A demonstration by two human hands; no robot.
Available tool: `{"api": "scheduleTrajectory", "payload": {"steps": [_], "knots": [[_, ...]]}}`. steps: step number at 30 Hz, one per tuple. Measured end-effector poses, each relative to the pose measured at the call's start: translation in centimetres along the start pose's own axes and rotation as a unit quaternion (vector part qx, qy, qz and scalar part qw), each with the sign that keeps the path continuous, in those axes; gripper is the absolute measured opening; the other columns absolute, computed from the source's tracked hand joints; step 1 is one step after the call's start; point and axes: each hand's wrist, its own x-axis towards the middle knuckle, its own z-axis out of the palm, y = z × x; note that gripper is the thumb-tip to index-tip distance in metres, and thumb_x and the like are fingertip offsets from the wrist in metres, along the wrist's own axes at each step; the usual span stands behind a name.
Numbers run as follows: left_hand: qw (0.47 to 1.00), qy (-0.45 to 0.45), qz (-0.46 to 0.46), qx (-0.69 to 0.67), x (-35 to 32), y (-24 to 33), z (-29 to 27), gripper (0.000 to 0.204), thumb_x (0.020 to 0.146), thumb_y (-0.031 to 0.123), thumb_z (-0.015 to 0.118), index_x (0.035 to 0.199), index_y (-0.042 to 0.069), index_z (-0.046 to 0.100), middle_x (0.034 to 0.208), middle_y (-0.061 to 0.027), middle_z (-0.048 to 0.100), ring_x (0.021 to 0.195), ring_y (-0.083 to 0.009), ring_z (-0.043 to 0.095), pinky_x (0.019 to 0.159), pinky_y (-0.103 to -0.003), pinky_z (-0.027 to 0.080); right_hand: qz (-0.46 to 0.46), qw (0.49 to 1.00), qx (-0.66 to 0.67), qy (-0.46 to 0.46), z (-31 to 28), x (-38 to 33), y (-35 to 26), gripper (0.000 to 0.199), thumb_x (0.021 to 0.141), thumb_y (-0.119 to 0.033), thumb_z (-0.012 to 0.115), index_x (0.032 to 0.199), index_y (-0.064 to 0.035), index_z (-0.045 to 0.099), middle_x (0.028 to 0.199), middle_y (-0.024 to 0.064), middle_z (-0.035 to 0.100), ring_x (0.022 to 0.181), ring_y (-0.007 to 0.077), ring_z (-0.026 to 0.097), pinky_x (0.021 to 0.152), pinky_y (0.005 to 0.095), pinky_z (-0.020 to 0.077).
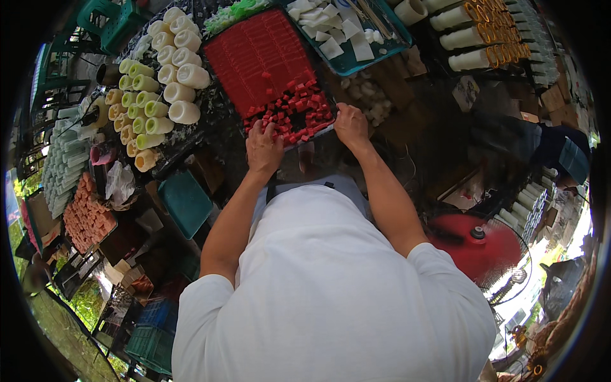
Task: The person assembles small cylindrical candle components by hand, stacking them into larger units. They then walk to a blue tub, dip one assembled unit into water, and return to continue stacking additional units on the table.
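A dark tray (232, 83) holds a red jelly-like slab (254, 57) scored into strips. Its near part is cut into small red cubes (296, 108). My left hand (264, 149) rests at the tray's near edge with the fingers spread on the cubes. My right hand (351, 125) sits at the tray's near right corner, fingers curled over its edge. Both forearms reach up from my white shirt (331, 286).
Cream and green rolls (162, 83) are stacked to the left. A teal tray of white squares (344, 32) lies behind. Rolls with orange rings (477, 32) are at the top right, a red fan (474, 245) at the right, and an empty teal tray (186, 202) and orange pieces (86, 216) at the left.
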Motion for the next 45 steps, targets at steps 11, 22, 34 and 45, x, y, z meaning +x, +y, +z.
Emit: {"api": "scheduleTrajectory", "payload": {"steps": [11,22,34,45], "knots": [[0.968,-0.058,0.22,0.102,5.0,2.2,3.7,0.063,0.084,0.024,0.073,0.142,0.009,0.055,0.151,-0.0176,0.047,0.142,-0.0409,0.04,0.111,-0.059,0.035,-0.124,0.988,-0.083,-0.032,0.2,-0.2,0.7,0.011,0.092,-0.016,0.061,0.09,-0.0084,0.069,0.082,0.0155,0.067,0.073,0.0418,0.069,0.066,0.0516,0.0569],[0.948,-0.137,0.231,0.172,3.5,0.7,3.9,0.061,0.086,0.03,0.074,0.139,0.006,0.056,0.157,-0.0208,0.041,0.15,-0.0457,0.03,0.119,-0.068,0.022,-0.204,0.973,-0.09,-0.057,-0.6,3.6,2.4,0.02,0.091,-0.017,0.057,0.095,-0.0121,0.076,0.086,0.0132,0.068,0.082,0.0369,0.071,0.07,0.0479,0.0582],[0.966,-0.112,0.189,0.138,1.5,0.8,4.1,0.057,0.085,0.028,0.076,0.134,0.005,0.06,0.149,-0.02,0.047,0.147,-0.0427,0.035,0.119,-0.065,0.023,-0.223,0.964,-0.1,-0.103,-3.3,6.7,2.4,0.019,0.083,-0.011,0.061,0.089,-0.0163,0.079,0.088,0.0095,0.069,0.085,0.035,0.071,0.075,0.0481,0.0576],[0.95,-0.119,0.253,0.136,0.4,2.7,4.5,0.07,0.08,0.028,0.077,0.141,0.005,0.053,0.15,-0.0248,0.045,0.148,-0.0435,0.033,0.121,-0.065,0.02,-0.323,0.936,-0.043,-0.131,-1.6,8.8,4.9,0.018,0.083,-0.012,0.059,0.083,-0.0167,0.077,0.085,0.0078,0.067,0.086,0.0335,0.069,0.075,0.0463,0.0574]]}}
